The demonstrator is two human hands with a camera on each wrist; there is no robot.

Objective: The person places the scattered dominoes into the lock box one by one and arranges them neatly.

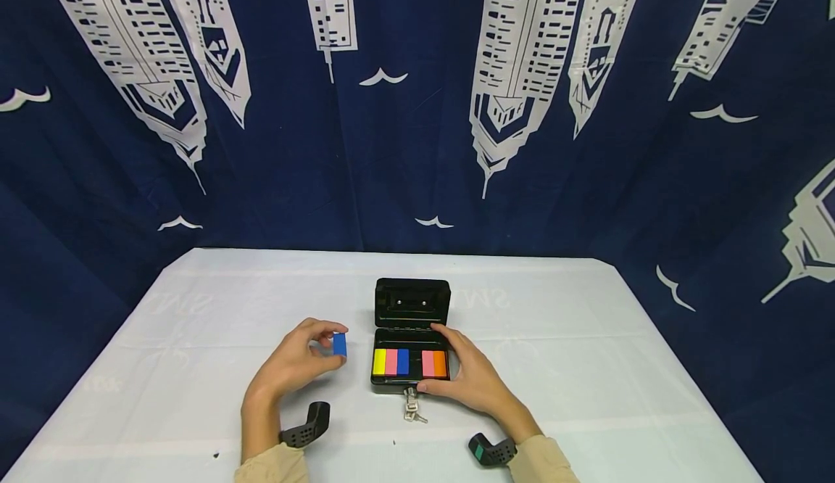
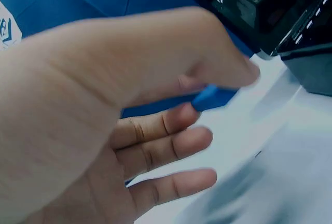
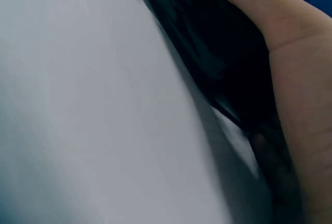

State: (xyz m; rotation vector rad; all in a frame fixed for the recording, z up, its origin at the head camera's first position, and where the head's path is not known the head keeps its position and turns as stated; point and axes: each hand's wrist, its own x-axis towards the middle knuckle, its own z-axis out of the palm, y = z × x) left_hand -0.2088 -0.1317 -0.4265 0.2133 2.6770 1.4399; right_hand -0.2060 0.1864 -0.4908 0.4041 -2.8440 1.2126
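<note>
Between thumb and fingertip my left hand [image 1: 296, 360] pinches a small blue block [image 1: 339, 344], held just left of a black metal box [image 1: 391, 386]. In the left wrist view only a bit of the blue block [image 2: 206, 96] shows, and the other fingers are spread apart. The box's lid [image 1: 412, 302] stands open at the back. Inside sit a yellow block [image 1: 380, 362], pink block [image 1: 391, 362] and blue block [image 1: 403, 362] on the left, a pink block [image 1: 428, 364] and orange block [image 1: 440, 364] on the right, with a gap between. My right hand [image 1: 472, 374] grips the box's right side, thumb at the front.
Keys [image 1: 412, 407] hang from the lock at the box's front. A white cloth [image 1: 561, 323] covers the table. Behind it hangs a dark blue curtain [image 1: 404, 149] with white buildings. A small dark speck [image 1: 216, 455] lies at the front left.
</note>
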